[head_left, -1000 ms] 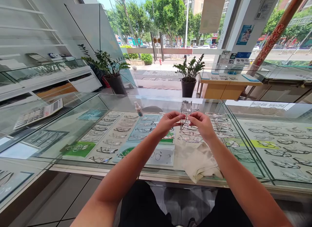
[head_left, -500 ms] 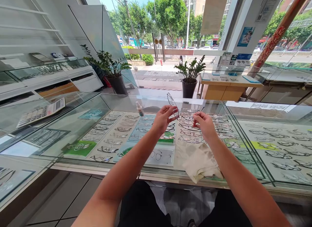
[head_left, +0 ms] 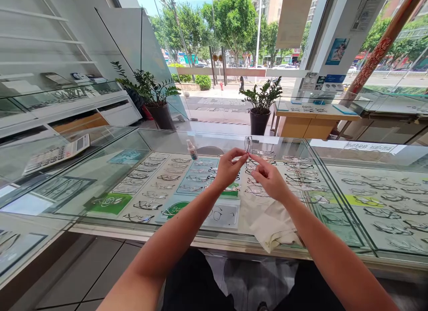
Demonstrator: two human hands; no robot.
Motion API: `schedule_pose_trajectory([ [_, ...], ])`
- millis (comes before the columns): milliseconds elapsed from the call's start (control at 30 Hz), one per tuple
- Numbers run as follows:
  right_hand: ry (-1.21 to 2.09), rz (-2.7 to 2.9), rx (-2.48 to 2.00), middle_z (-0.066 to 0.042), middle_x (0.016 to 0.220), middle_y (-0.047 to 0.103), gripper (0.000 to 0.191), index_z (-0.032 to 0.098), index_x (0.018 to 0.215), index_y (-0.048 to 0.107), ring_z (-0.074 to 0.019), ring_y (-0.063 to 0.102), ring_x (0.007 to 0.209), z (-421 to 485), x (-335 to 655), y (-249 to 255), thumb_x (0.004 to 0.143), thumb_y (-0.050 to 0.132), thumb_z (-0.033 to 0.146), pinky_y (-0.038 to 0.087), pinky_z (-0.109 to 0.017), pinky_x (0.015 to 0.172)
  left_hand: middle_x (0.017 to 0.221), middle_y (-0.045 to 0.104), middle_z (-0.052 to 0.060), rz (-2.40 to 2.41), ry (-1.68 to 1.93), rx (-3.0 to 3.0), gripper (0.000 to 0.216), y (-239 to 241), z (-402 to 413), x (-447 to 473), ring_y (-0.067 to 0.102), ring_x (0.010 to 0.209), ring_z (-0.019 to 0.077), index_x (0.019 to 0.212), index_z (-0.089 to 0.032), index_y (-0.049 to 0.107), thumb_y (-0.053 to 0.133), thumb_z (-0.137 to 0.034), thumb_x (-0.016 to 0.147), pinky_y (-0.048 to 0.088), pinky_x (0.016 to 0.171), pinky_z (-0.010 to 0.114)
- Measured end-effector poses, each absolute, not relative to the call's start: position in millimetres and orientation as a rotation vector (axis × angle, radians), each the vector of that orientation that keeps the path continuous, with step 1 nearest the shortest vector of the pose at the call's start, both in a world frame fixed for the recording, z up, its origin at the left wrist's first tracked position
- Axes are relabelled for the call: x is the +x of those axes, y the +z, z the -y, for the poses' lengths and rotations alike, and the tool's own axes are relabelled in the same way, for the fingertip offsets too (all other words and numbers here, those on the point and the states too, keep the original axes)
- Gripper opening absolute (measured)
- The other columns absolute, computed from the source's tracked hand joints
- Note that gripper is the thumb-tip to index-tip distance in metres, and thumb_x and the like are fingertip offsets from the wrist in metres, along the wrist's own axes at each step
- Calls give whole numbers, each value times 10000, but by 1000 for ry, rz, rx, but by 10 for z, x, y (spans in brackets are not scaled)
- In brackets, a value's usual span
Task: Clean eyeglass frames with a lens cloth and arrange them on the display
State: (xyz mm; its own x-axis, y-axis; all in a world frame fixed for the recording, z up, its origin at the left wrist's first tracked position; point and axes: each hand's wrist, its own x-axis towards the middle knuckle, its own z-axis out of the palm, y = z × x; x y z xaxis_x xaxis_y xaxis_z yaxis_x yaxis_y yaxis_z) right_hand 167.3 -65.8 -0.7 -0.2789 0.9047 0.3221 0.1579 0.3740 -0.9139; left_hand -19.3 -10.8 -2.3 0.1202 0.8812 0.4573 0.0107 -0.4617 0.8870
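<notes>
A thin-framed pair of eyeglasses point(head_left: 248, 144) is held up above the glass counter, seen nearly edge-on. My left hand point(head_left: 230, 167) pinches it between thumb and fingertips. From the other side my right hand point(head_left: 269, 177) meets it, index finger stretched to the frame beside the left fingertips and the remaining fingers curled. The lower part of the eyeglasses is partly hidden by the fingers. Beneath my right forearm, a crumpled cream cloth point(head_left: 272, 224) lies on the counter top. A small spray bottle point(head_left: 191, 149) stands upright left of my hands.
Rows of eyeglasses lie inside the glass display counter point(head_left: 200, 237). At the left rests a large calculator point(head_left: 58, 155). Beyond the counter are two potted plants point(head_left: 260, 122), a wooden display table point(head_left: 309, 124) and glass doors. A neighbouring display section point(head_left: 384, 213) adjoins on the right.
My right hand has moved left to meet my left hand at the eyeglasses. The eyeglasses have shifted slightly right and turned more upright and edge-on.
</notes>
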Motion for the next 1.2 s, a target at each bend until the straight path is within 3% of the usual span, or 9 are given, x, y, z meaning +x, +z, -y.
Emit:
schedule_pose_trajectory([
  [167,931,1678,-995,82,711,495,732,238,1694,437,-140,441,639,654,1682,-18,994,616,355,396,-299,641,1051,782,76,-869,1435,1622,341,13,133,-194,702,1102,253,961,-217,737,800,-547,905,595,848,338],
  [467,772,1449,-1000,76,737,508,764,231,1678,446,-151,450,659,602,1849,137,963,662,392,429,-336,674,1063,800,82,-919,1328,1717,295,14,138,-216,713,1092,263,953,-228,752,773,-522,932,571,875,357],
  [733,714,1485,-1024,53,767,565,614,222,1541,571,-158,497,670,596,1862,139,966,673,414,463,-343,678,1060,782,91,-867,1288,1679,315,-40,112,-206,700,1141,274,957,-213,746,794,-522,920,584,882,366],
  [867,610,1614,-1105,-30,985,691,421,236,1335,706,-189,616,814,562,1815,45,955,692,416,509,-358,744,1084,751,86,-800,1272,1616,339,-24,134,-189,692,1121,262,900,-201,733,836,-524,883,581,868,353],
  [1000,538,1728,-1103,-99,1203,700,374,240,1290,735,-252,673,1022,560,1753,-18,971,694,432,535,-390,804,1244,708,112,-743,1259,1587,335,-8,167,-175,680,1161,269,882,-192,751,868,-506,858,578,896,363],
  [1100,538,1779,-1078,-110,1236,695,312,244,1233,737,-290,656,1159,575,1717,-26,991,681,433,544,-418,875,1323,685,125,-711,1229,1556,319,0,185,-165,667,1230,296,864,-194,779,893,-491,836,573,987,404],
  [1200,538,1841,-1032,-95,1168,709,216,252,1142,731,-291,644,1163,596,1696,-6,1021,638,405,536,-433,928,1308,700,121,-677,1194,1530,298,5,191,-161,660,1266,305,840,-197,793,901,-475,834,549,1066,430],
])
